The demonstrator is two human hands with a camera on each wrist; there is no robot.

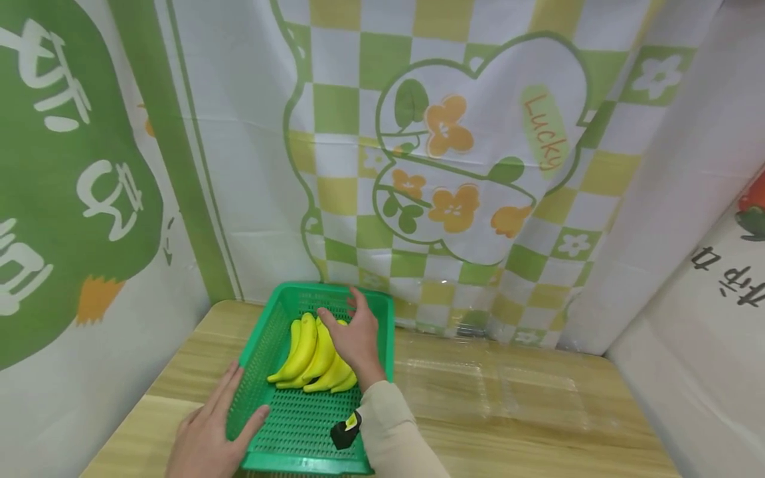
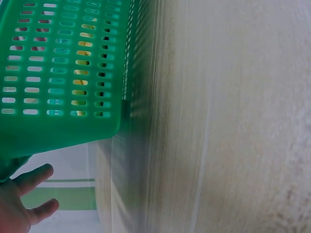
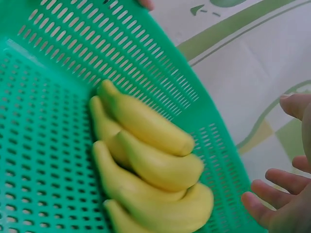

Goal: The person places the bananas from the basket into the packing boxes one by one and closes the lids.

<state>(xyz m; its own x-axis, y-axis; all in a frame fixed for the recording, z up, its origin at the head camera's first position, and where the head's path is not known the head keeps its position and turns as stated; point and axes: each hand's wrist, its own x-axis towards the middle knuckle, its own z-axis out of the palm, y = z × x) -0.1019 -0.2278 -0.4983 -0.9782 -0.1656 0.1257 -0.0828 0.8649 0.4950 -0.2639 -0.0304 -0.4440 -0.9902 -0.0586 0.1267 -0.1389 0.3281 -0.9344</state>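
A green plastic basket [image 1: 299, 461] with slotted walls stands on the wooden table. Inside it, toward the far end, lies a pile of several yellow bananas [image 1: 307, 348], seen close up as bananas [image 3: 160, 165] in the right wrist view. My left hand [image 1: 209, 428] is at the basket's left rim, its fingers straight along the outside and the thumb spread over the inside. The right hand [image 1: 357, 335] hovers over the right part of the pile, fingers spread and holding nothing. From the right wrist, the hand [image 3: 286, 199] appears beyond the basket's rim, apart from the bananas.
Clear plastic packaging [image 1: 478, 385] lies on the table [image 1: 442, 431] right of the basket. A checkered cloth [image 1: 340, 199] hangs close behind the basket, with printed white sheets on both sides. A small black device [image 1: 345, 433] sits at the right wrist.
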